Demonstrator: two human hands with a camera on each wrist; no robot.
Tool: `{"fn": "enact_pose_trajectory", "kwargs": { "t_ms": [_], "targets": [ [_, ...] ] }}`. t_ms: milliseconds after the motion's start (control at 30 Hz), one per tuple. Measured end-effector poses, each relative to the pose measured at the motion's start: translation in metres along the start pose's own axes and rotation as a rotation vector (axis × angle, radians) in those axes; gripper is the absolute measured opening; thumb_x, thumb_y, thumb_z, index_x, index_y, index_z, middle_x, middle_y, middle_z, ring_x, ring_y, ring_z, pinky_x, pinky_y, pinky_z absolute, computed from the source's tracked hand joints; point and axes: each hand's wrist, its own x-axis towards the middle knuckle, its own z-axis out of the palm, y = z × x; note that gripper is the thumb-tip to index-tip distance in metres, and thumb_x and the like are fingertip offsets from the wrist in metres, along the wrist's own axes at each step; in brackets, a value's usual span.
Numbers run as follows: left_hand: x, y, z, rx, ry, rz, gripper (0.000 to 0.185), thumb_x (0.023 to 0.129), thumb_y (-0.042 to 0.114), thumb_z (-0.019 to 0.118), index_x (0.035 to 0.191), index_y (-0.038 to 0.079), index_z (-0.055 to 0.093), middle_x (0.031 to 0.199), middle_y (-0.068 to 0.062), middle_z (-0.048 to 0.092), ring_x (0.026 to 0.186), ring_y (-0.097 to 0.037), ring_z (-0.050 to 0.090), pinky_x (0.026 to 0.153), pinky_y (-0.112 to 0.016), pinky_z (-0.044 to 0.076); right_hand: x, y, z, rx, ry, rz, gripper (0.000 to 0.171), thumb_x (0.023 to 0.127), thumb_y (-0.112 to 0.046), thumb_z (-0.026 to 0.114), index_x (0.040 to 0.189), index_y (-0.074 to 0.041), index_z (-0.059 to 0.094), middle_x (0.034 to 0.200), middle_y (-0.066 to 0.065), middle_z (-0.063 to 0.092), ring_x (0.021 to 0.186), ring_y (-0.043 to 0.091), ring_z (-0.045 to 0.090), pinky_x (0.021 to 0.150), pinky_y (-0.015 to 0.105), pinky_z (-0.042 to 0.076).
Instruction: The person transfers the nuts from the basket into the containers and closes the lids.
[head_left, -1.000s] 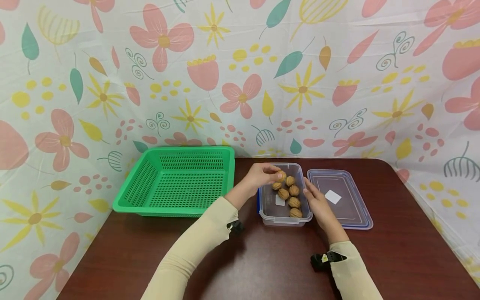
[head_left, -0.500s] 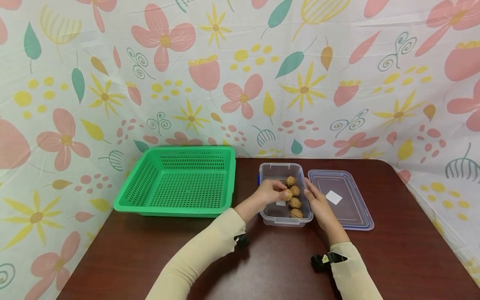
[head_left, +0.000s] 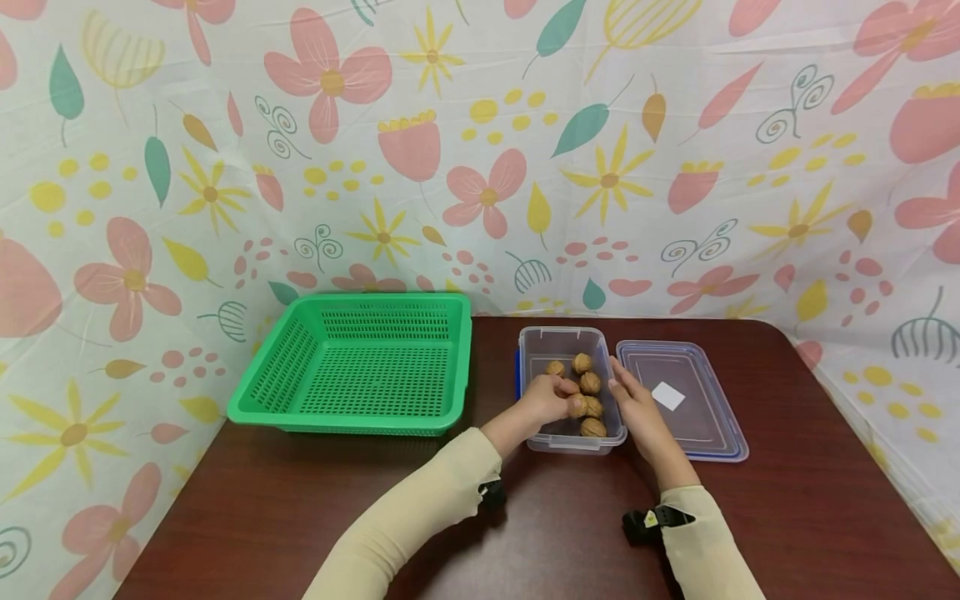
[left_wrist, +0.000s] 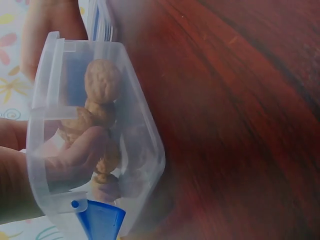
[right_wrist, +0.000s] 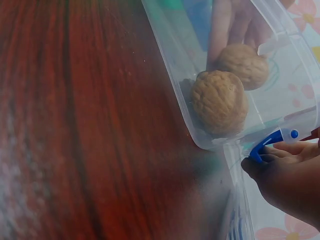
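My left hand [head_left: 550, 400] reaches into the clear plastic container [head_left: 537, 439], thumb and fingertips pinching a walnut [head_left: 577, 406] low inside it. In the left wrist view, the thumb [left_wrist: 82, 152] shows through the wall against that nut. Several other walnuts [head_left: 590, 383] lie in the container, most in a row along its right side, with one walnut [head_left: 554, 367] at the back left. My right hand [head_left: 639, 408] rests against the container's right wall from outside, fingers fairly straight, beside a blue clip [right_wrist: 267, 145].
A green perforated basket [head_left: 251, 408] stands to the left, with bare mesh showing inside. Right of the container, the clear lid [head_left: 690, 429] with a white label lies flat on the dark wooden table [head_left: 570, 525]. A floral cloth [head_left: 480, 125] hangs behind.
My left hand has moved from the container's back left toward its front, carrying a walnut down among the others. One walnut at the back left shows again. My right hand has stayed put.
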Motion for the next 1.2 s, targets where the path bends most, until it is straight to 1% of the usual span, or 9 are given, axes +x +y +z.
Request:
{"fn": "enact_pose_trajectory", "kwargs": {
  "t_ms": [100,367,567,700,800,933,1000,1067,1200],
  "targets": [
    [0.001,-0.002,0.002,0.042,0.007,0.004,0.021,0.087,0.0,0.067,0.106,-0.006,0.064,0.099,-0.009,0.064,0.085,-0.015,0.06,0.068,-0.022,0.053,-0.001,-0.002,0.0,0.003,-0.004,0.008,0.053,0.107,-0.016,0.033,0.155,-0.008,0.013,0.159,0.017,0.009,0.145,0.036,0.007,0.117,0.052,0.01],
    [0.002,-0.003,0.005,0.105,0.046,-0.01,0.019,0.087,0.0,0.068,0.105,-0.004,0.064,0.104,-0.011,0.063,0.094,-0.018,0.058,0.074,-0.024,0.051,-0.006,-0.017,0.0,0.028,-0.013,0.023,0.052,0.106,-0.01,0.033,0.154,-0.003,0.014,0.158,0.021,0.009,0.144,0.039,0.006,0.116,0.054,0.009],
    [0.003,-0.002,0.007,0.138,0.069,-0.011,0.02,0.087,0.002,0.068,0.106,-0.003,0.067,0.1,-0.008,0.064,0.091,-0.016,0.058,0.073,-0.023,0.051,-0.002,-0.007,0.0,-0.008,-0.006,0.003,0.053,0.106,-0.016,0.033,0.155,-0.007,0.014,0.159,0.019,0.01,0.144,0.038,0.008,0.116,0.054,0.011],
    [0.001,-0.001,0.008,0.128,0.073,-0.018,0.022,0.088,0.002,0.067,0.11,-0.002,0.067,0.103,-0.007,0.064,0.097,-0.018,0.06,0.077,-0.026,0.053,-0.002,-0.003,0.001,-0.033,0.0,0.004,0.054,0.107,-0.02,0.033,0.155,-0.009,0.013,0.159,0.019,0.011,0.144,0.039,0.01,0.116,0.055,0.012],
    [0.0,0.0,0.009,0.116,0.078,-0.013,0.02,0.09,0.002,0.065,0.109,0.001,0.066,0.105,-0.006,0.064,0.1,-0.019,0.06,0.079,-0.028,0.054,-0.001,-0.003,0.001,-0.033,-0.001,0.012,0.054,0.107,-0.021,0.033,0.155,-0.01,0.013,0.159,0.019,0.011,0.144,0.039,0.01,0.116,0.055,0.013],
    [-0.002,0.002,0.009,0.101,0.097,0.026,0.017,0.091,0.002,0.064,0.108,0.002,0.065,0.101,-0.005,0.063,0.096,-0.018,0.06,0.077,-0.028,0.053,-0.002,-0.004,0.001,-0.029,0.002,0.017,0.054,0.107,-0.02,0.033,0.155,-0.008,0.013,0.158,0.021,0.011,0.144,0.04,0.012,0.115,0.055,0.014],
    [-0.003,0.003,0.009,0.087,0.101,0.057,0.019,0.091,0.002,0.063,0.11,0.0,0.063,0.099,-0.005,0.063,0.094,-0.017,0.059,0.076,-0.027,0.053,-0.002,-0.004,0.001,-0.03,0.006,0.012,0.054,0.106,-0.018,0.034,0.155,-0.005,0.014,0.157,0.023,0.013,0.144,0.04,0.013,0.116,0.054,0.014],
    [-0.004,0.005,0.01,0.07,0.102,0.09,0.021,0.091,0.001,0.062,0.112,-0.003,0.062,0.1,-0.007,0.063,0.093,-0.016,0.059,0.077,-0.026,0.052,-0.003,-0.004,0.001,-0.032,0.015,-0.001,0.053,0.106,-0.017,0.035,0.154,-0.003,0.016,0.156,0.025,0.014,0.143,0.039,0.014,0.115,0.054,0.016],
    [-0.005,0.009,0.013,0.036,0.112,0.127,0.024,0.091,0.0,0.062,0.114,-0.005,0.061,0.103,-0.008,0.063,0.095,-0.017,0.06,0.081,-0.025,0.052,-0.003,-0.006,0.001,-0.01,0.046,-0.041,0.051,0.106,-0.015,0.037,0.151,0.003,0.022,0.154,0.027,0.02,0.142,0.038,0.02,0.115,0.051,0.019]
  ]
}}
